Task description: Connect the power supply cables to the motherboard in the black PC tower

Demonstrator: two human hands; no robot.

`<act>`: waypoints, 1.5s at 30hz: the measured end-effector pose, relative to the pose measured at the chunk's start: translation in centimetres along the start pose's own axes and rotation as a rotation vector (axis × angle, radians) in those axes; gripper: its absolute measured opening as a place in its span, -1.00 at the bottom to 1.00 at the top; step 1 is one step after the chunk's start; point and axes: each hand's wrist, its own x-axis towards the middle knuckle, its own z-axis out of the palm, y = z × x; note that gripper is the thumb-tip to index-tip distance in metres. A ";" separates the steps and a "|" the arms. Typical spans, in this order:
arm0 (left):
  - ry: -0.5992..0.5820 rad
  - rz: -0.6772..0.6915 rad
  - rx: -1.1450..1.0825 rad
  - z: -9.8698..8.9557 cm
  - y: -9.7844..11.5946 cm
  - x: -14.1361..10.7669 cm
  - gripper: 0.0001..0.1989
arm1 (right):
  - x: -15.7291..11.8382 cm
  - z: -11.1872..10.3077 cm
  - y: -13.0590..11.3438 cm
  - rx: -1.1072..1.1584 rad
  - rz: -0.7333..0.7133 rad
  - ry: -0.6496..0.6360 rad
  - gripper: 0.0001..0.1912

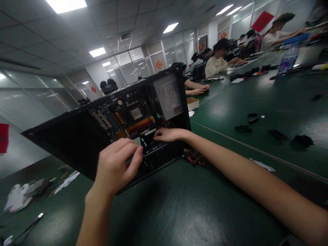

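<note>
An open black computer case [69, 141] stands tilted on the green table, its inside facing me. Within it sit a motherboard [126, 99] and, at the upper right, a power supply [170, 97] with a white label. My left hand [115, 164] is in front of the case's lower middle, fingers curled and thumb close to the index finger; whatever may be between them is hidden. Reaching inside below the power supply, my right hand [167, 134] has its fingertips drawn together near the lower drive area. I cannot make out what they hold.
Bundled coloured cables [195, 158] lie at the case's lower right corner. Several small black parts [278, 134] and a cardboard box [192, 103] are on the table. A bottle [288, 61] stands farther right. White plastic bags [17, 198] lie left. Other people sit beyond.
</note>
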 end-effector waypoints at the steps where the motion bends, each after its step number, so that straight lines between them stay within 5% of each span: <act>1: -0.061 0.058 0.056 0.6 -0.7 0.6 -0.83 | 0.2 0.1 0.1 0.061 -0.008 0.039 -0.73; 3: -0.114 0.111 0.142 1.8 -2.7 1.7 -0.77 | 0.4 0.2 -0.2 0.194 -0.016 0.136 -0.78; 6: -0.077 0.006 0.137 3.1 -6.2 2.5 -0.70 | 0.4 0.3 -1.4 0.434 -0.009 0.227 -0.82; 9: -0.164 -0.088 0.053 3.5 -7.9 2.5 -0.61 | 0.2 0.6 -2.8 0.662 0.030 0.218 -0.79; 18: -0.221 -0.260 -0.155 2.7 -7.4 2.4 -0.66 | 0.2 1.0 -3.7 0.829 0.033 0.185 -0.76; 25: 0.023 -0.348 -0.302 3.1 -7.8 2.5 -0.58 | -0.7 0.6 -4.3 0.929 -0.028 0.159 -0.75; 30: -0.024 -0.365 -0.267 2.9 -7.9 2.6 -0.45 | -0.7 0.9 -4.6 1.112 -0.084 0.222 -0.70; 40: -0.062 -0.351 -0.402 2.7 -8.5 2.1 -0.55 | -0.4 1.5 -5.1 0.977 -0.046 0.211 -0.72; 45: -0.013 -0.427 -0.374 2.7 -8.5 2.0 -0.53 | -0.4 1.7 -4.5 0.416 -0.106 0.256 -0.60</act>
